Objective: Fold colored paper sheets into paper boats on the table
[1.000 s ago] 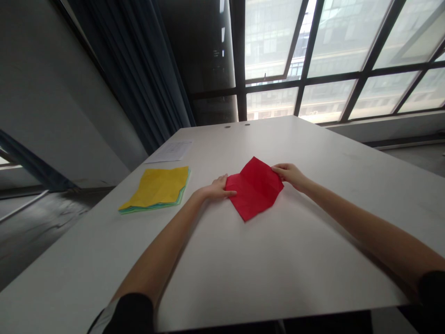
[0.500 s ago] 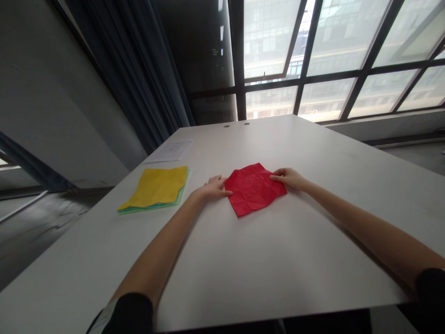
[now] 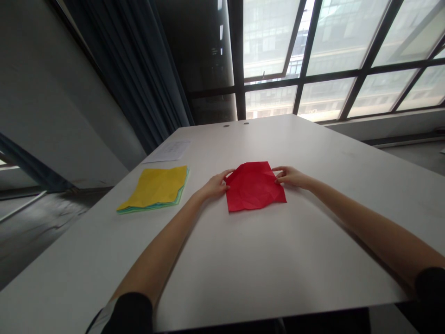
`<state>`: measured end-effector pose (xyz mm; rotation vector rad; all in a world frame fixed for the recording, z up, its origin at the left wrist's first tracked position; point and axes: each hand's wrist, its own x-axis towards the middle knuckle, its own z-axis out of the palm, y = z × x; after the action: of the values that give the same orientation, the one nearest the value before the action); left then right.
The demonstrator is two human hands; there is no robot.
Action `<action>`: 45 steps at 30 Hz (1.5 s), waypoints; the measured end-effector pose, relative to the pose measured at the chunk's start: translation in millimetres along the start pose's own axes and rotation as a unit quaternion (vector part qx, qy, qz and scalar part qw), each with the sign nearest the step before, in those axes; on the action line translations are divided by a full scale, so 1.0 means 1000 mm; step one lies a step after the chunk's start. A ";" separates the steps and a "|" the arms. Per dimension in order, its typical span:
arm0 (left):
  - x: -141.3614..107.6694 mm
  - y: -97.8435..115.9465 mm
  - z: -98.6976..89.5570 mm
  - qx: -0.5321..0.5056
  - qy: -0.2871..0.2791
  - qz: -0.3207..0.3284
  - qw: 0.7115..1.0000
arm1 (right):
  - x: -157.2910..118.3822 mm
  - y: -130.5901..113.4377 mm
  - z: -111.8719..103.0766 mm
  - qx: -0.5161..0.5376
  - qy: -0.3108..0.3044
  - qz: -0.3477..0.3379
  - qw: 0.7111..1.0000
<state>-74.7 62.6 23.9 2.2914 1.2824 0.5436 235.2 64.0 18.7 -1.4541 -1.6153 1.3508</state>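
Note:
A creased sheet of red paper [image 3: 254, 187] rests on the white table in front of me, its surface slightly raised and wrinkled. At its left edge, my left hand [image 3: 216, 184] holds the paper, with the thumb on the near side and the fingers toward the far corner. My right hand [image 3: 291, 177] grips the right edge between thumb and fingers. Parts of the fingertips on both sides are hidden by the sheet.
To the left lies a stack of paper [image 3: 158, 186], yellow on top with green and blue sheets beneath. A printed white sheet [image 3: 169, 151] is farther back. The white table [image 3: 250, 269] reaches toward windows and a dark blue curtain [image 3: 139, 69].
The red paper has turned so its near edge lies more level toward me. My left hand has shifted slightly up along its edge; my right hand's fingers have spread along the right side.

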 end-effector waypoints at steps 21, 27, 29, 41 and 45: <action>0.013 -0.022 0.011 -0.236 0.086 -0.046 0.967 | 0.009 0.012 -0.006 -0.027 -0.018 -0.065 0.997; 0.011 -0.025 0.010 -0.121 0.064 -0.015 0.990 | 0.021 0.024 -0.009 -0.099 0.004 -0.108 0.989; 0.011 -0.026 0.011 -0.055 0.062 -0.005 0.997 | 0.023 0.026 -0.009 -0.144 0.015 -0.119 0.982; 0.006 -0.006 0.007 0.157 0.033 0.028 0.987 | 0.010 0.004 0.010 -0.400 0.026 -0.174 0.900; 0.003 0.014 0.005 0.110 -0.055 0.068 0.990 | -0.001 -0.008 0.024 -0.471 0.005 -0.211 0.857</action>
<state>-60.8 57.5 27.7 2.5663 1.1901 0.3295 210.9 56.3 18.5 -1.4094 -2.5697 0.2520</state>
